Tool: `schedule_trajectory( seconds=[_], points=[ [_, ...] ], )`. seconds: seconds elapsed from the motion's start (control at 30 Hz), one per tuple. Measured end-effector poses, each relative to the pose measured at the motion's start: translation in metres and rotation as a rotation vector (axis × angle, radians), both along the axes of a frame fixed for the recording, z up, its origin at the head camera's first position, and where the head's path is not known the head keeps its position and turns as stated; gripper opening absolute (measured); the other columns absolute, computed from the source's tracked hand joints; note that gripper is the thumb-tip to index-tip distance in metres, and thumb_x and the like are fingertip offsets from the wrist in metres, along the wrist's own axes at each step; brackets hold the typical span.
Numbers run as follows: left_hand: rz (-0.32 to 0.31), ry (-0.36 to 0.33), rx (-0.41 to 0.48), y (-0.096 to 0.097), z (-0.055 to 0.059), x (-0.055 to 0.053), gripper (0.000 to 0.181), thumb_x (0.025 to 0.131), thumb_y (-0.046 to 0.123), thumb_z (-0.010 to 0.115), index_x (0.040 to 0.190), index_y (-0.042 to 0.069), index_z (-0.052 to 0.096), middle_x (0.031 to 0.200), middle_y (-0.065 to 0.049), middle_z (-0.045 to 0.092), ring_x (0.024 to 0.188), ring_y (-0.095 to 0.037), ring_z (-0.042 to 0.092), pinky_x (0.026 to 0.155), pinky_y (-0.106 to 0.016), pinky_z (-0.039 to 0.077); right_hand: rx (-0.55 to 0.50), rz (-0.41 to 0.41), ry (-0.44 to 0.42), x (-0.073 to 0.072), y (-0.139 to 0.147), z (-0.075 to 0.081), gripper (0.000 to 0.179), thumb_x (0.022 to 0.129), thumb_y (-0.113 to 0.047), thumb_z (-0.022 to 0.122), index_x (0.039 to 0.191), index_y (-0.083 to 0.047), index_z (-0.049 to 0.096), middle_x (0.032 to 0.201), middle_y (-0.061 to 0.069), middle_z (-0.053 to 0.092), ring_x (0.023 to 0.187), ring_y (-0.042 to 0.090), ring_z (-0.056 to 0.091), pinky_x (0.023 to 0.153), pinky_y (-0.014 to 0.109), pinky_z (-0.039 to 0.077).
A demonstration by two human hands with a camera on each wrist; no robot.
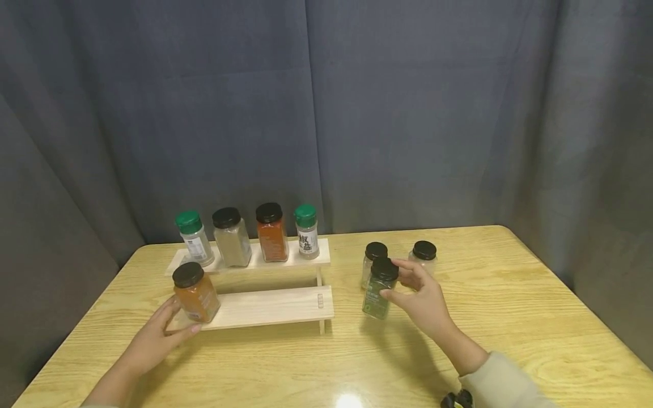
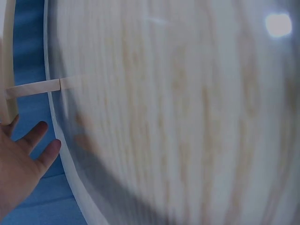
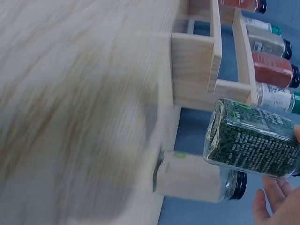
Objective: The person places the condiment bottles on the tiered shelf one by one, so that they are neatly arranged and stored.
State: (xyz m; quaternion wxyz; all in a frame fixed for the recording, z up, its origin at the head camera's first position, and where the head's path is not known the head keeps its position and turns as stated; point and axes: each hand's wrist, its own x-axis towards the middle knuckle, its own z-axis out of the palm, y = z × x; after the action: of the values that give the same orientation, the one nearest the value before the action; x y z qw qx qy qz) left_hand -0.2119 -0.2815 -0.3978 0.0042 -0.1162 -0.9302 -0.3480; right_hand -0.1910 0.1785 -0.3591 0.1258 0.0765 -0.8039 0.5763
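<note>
My right hand point(image 1: 425, 297) pinches a glass jar of dried green herbs point(image 1: 376, 303) near its black lid, with thumb and fingers on either side. In the right wrist view the herb jar point(image 3: 253, 138) is held above the table. My left hand point(image 1: 150, 343) is at the left end of the wooden rack's lower shelf point(image 1: 270, 307), beside a black-lidded jar of orange powder point(image 1: 198, 300) standing there. The left wrist view has this hand point(image 2: 21, 168) with its fingers spread against the rack's end point(image 2: 7, 61).
The upper shelf point(image 1: 257, 256) carries a green-capped shaker point(image 1: 198, 246), a tan powder jar point(image 1: 233, 246), a red powder jar point(image 1: 273, 241) and another green-capped shaker point(image 1: 308, 241). Behind my right hand stand two black-lidded jars point(image 1: 366, 272). A dark curtain point(image 1: 408, 124) hangs behind the table point(image 1: 520, 294).
</note>
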Motion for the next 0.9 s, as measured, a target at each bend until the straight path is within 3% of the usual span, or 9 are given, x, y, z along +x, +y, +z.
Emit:
schedule_trajectory(
  seconds=[0.23,0.67,0.9],
  points=[
    [0.004,0.008,-0.014,-0.002,0.001,0.001,0.077,0.083,0.041,0.052,0.136,0.0,0.015,0.139,-0.025,0.008,0.118,-0.052,0.014,0.082,-0.063,0.03,-0.05,0.041,-0.029,0.0,-0.019,0.008,0.056,0.069,-0.014,0.073,0.119,-0.012,0.048,0.111,0.012,0.054,0.104,0.029,0.047,0.083,0.045,0.042],
    [-0.012,0.029,0.009,-0.004,-0.004,-0.002,0.076,0.083,0.041,0.054,0.137,0.004,0.015,0.14,-0.022,0.008,0.119,-0.05,0.015,0.083,-0.064,0.027,-0.094,0.134,0.011,-0.005,-0.05,0.016,0.053,0.067,-0.007,0.074,0.115,-0.014,0.052,0.105,0.01,0.057,0.098,0.026,0.052,0.077,0.037,0.046],
    [-0.014,0.025,0.01,-0.004,-0.003,-0.001,0.075,0.083,0.039,0.054,0.137,0.003,0.016,0.14,-0.024,0.007,0.118,-0.052,0.016,0.082,-0.064,0.029,-0.074,0.155,0.029,-0.01,-0.071,0.019,0.053,0.065,-0.005,0.074,0.113,-0.014,0.054,0.102,0.008,0.06,0.097,0.023,0.053,0.083,0.044,0.041]
  ],
)
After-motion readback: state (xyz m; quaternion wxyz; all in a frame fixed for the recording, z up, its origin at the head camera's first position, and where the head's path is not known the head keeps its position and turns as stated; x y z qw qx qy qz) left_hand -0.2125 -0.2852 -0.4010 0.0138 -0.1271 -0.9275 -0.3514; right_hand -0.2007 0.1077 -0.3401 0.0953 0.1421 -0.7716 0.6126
